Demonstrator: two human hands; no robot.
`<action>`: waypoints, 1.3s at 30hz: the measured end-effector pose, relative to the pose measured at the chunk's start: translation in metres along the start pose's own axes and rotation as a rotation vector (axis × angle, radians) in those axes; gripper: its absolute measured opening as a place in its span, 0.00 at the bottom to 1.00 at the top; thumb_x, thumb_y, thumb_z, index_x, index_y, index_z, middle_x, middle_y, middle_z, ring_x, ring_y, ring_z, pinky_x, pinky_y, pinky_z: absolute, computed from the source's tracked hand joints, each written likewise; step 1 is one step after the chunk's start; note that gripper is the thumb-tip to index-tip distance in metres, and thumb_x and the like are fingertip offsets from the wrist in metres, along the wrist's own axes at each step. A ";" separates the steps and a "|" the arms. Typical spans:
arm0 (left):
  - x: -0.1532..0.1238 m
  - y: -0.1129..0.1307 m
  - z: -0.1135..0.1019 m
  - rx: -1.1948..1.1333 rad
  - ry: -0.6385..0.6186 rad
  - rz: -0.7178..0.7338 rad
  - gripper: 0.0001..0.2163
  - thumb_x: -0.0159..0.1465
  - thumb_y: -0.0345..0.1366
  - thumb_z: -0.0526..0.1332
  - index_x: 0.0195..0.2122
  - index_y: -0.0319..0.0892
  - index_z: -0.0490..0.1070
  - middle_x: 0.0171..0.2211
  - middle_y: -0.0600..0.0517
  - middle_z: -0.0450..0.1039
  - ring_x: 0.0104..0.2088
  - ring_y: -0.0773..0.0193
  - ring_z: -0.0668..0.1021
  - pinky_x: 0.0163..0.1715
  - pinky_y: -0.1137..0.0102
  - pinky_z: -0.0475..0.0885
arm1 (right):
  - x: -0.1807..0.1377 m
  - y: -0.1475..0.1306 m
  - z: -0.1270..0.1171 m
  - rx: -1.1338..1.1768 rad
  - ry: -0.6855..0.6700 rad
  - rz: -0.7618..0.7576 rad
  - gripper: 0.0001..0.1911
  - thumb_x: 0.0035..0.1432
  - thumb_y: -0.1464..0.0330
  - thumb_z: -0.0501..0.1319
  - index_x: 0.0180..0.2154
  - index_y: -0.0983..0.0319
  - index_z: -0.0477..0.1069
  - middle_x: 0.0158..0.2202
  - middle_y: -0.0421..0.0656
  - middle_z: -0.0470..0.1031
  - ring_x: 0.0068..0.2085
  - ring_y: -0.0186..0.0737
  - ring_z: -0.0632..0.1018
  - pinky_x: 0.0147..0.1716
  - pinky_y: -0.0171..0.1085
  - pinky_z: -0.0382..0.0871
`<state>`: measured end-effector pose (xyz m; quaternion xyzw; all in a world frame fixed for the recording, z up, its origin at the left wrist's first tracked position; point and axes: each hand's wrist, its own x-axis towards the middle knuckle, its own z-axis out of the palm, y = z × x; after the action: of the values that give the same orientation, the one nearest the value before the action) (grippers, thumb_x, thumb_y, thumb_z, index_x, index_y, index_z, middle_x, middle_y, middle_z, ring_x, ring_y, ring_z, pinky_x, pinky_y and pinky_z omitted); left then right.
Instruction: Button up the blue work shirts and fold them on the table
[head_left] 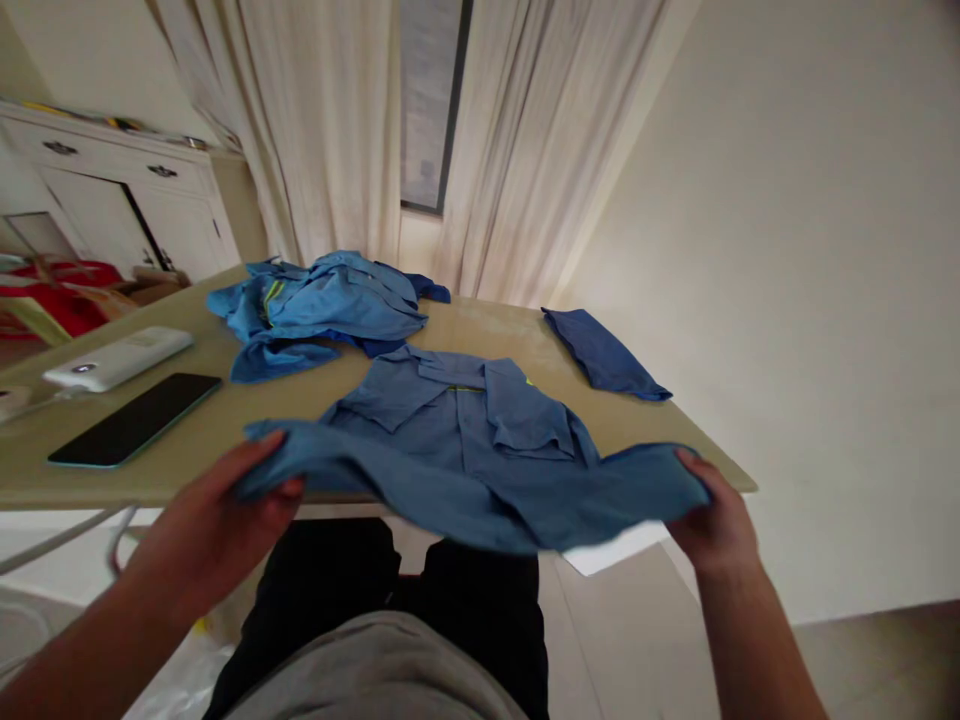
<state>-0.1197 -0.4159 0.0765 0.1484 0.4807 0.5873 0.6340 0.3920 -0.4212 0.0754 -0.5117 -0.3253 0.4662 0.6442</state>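
A blue work shirt (472,440) lies on the table (480,325) in front of me, its sleeves folded inward over the body. My left hand (232,510) grips one corner of its bottom edge, and my right hand (709,510) grips the opposite corner. Between the two hands the hem is lifted and sags in the middle, hanging past the table's near edge. Yellow trim shows between the folded sleeves. At the back right lies a folded dark blue garment (604,352), apart from the shirt.
A heap of crumpled blue garments (337,300) lies at the back left. Nearer on the left are a black phone (135,420) and a white device (120,357). A wall (810,300) stands at the right, curtains (322,120) behind the table, and a white cabinet (127,190) at the far left.
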 end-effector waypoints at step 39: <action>0.294 0.037 0.198 1.883 -1.059 0.249 0.18 0.52 0.44 0.70 0.42 0.42 0.81 0.40 0.47 0.83 0.38 0.55 0.82 0.38 0.70 0.72 | 0.256 0.055 0.189 -1.361 -1.088 -0.143 0.23 0.47 0.59 0.72 0.45 0.63 0.80 0.42 0.45 0.82 0.42 0.48 0.80 0.44 0.40 0.75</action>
<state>-0.0319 -0.0710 0.0743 0.8570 0.3852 -0.0953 0.3287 0.2988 -0.1125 0.0574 -0.4702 -0.8266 0.3087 -0.0182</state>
